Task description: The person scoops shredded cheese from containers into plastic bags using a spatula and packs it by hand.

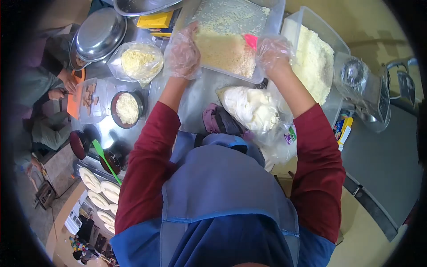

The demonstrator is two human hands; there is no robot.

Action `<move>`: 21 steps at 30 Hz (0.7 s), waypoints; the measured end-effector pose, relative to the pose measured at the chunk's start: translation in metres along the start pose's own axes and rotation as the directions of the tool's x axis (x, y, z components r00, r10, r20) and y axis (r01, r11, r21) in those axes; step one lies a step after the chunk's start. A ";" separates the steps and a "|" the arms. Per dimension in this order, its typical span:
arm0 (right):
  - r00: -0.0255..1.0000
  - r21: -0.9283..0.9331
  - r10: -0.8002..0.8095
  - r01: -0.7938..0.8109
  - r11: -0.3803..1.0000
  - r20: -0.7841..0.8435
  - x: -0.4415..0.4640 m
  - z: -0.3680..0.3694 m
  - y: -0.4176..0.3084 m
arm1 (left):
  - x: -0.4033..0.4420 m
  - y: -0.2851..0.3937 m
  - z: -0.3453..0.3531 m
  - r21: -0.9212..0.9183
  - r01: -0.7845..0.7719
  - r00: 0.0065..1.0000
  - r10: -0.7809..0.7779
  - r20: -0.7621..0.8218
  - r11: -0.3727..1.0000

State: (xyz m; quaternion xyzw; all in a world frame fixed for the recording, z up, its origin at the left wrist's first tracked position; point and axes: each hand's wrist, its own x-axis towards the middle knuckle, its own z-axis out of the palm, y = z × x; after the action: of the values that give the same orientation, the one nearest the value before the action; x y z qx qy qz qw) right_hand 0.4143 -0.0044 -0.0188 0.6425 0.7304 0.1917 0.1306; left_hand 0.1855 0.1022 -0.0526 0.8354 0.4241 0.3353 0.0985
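Observation:
Both of my hands wear clear plastic gloves. My left hand (pixel 183 52) is closed at the left wall of a clear plastic container (pixel 278 13), its fingers near the rim. Inside lies a flat layer of pale, grated-looking crumbs (pixel 227 49), heaped toward the near side; the far part of the bottom is thinly covered. At the container's right wall, my right hand (pixel 275 52) is closed on a pink scraper (pixel 250 41), whose blade sits over the crumbs. The glove and wall partly hide the grip.
A bin of white shreds (pixel 313 62) stands right. Nearer me lies a bag of white cream (pixel 251 109). Leftward are a bag of yellow shreds (pixel 138 62), a bowl (pixel 127 110), a green spatula (pixel 106 161) and several dough pieces (pixel 98 199). A co-worker's hands (pixel 62 86) work far left.

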 end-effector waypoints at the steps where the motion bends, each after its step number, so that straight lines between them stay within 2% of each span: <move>1: 0.986 0.075 -0.061 0.050 0.996 0.153 0.005 0.001 -0.004 | 0.000 0.000 -0.001 -0.027 0.048 0.999 -0.048 -0.011 0.998; 2: 0.945 0.153 -0.128 0.085 0.985 0.300 0.011 0.003 -0.007 | -0.001 0.001 -0.001 -0.028 0.063 0.998 -0.063 -0.014 0.998; 3: 0.943 0.148 -0.140 0.098 0.984 0.301 0.019 0.002 -0.006 | -0.001 0.002 -0.002 -0.054 0.075 0.996 -0.077 -0.036 0.996; 8: 0.973 0.373 0.066 -0.147 0.916 0.221 0.040 -0.003 0.027 | -0.004 -0.004 0.006 -0.094 0.115 0.985 -0.126 -0.119 0.989; 9: 0.949 0.257 0.156 -0.229 0.939 0.275 0.056 0.020 0.032 | -0.004 -0.005 0.006 -0.120 0.084 0.982 -0.102 -0.157 0.989; 10: 0.950 0.255 0.150 -0.222 0.941 0.273 0.066 0.020 0.027 | -0.003 -0.005 0.006 -0.144 0.050 0.977 -0.078 -0.197 0.988; 12: 0.929 0.061 0.013 -0.038 0.997 0.369 0.089 0.019 0.008 | -0.003 -0.003 0.003 -0.133 0.064 0.976 -0.090 -0.199 0.989; 13: 0.930 0.060 0.011 -0.036 0.998 0.368 0.094 0.009 -0.006 | -0.003 -0.003 0.002 -0.124 0.076 0.977 -0.099 -0.191 0.989; 15: 0.927 0.420 -0.147 -0.012 0.908 0.346 0.095 -0.024 -0.026 | -0.003 -0.004 0.003 -0.152 0.069 0.974 -0.100 -0.205 0.986; 16: 0.923 0.420 -0.152 -0.011 0.907 0.352 0.104 -0.025 -0.015 | -0.004 -0.005 0.005 -0.178 0.061 0.972 -0.099 -0.214 0.982; 18: 0.909 0.644 -0.193 -0.100 0.758 0.369 0.127 -0.004 0.021 | -0.007 -0.006 0.004 -0.187 0.075 0.976 -0.111 -0.189 0.980; 20: 0.899 0.259 -0.056 -0.065 0.964 0.433 0.174 0.044 0.047 | -0.008 -0.008 0.008 -0.189 0.076 0.977 -0.111 -0.181 0.979; 21: 0.900 0.261 -0.057 -0.064 0.963 0.432 0.185 0.046 0.040 | -0.009 -0.008 0.010 -0.206 0.071 0.973 -0.113 -0.201 0.976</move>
State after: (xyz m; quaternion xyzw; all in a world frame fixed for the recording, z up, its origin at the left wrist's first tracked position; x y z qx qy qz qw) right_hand 0.4442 0.1877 -0.0321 0.6820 0.7005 -0.0577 0.2018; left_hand 0.1826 0.1016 -0.0678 0.7605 0.4350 0.4578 0.1508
